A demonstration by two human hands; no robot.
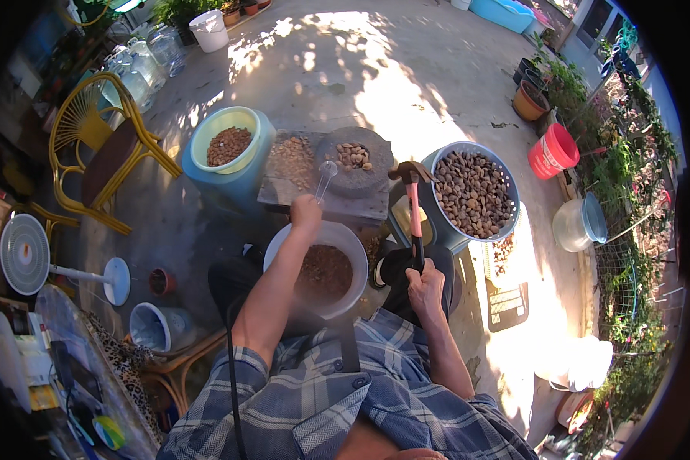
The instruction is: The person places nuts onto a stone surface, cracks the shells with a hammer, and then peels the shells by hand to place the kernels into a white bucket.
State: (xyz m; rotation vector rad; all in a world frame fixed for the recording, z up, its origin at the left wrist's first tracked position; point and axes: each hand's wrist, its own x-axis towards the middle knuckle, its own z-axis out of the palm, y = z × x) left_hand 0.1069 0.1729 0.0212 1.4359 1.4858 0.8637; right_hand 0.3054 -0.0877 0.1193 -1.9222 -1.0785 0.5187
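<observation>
My left hand (306, 214) grips the handle of a small round-headed spoon (328, 170), which reaches over a wooden block (287, 187). On that block lie pale broken bits (290, 156) and a round stone slab (345, 184). A hollow in the slab holds several tan pits or nuts (353, 155). Upright in my right hand (426, 287) stands a claw hammer (415, 213), its head beside a perforated basin (509, 198) full of dark nuts or pits (471, 190). Between my knees sits a whitish tub (359, 282) with brown fragments (326, 270) inside.
At left, a pale green bowl (250, 161) of brown kernels (229, 145) rests on a blue tub (207, 187). A yellow cane chair (121, 144), a fan (26, 253) and a bucket (158, 328) stand further left. A red bucket (552, 152) and plants border the right.
</observation>
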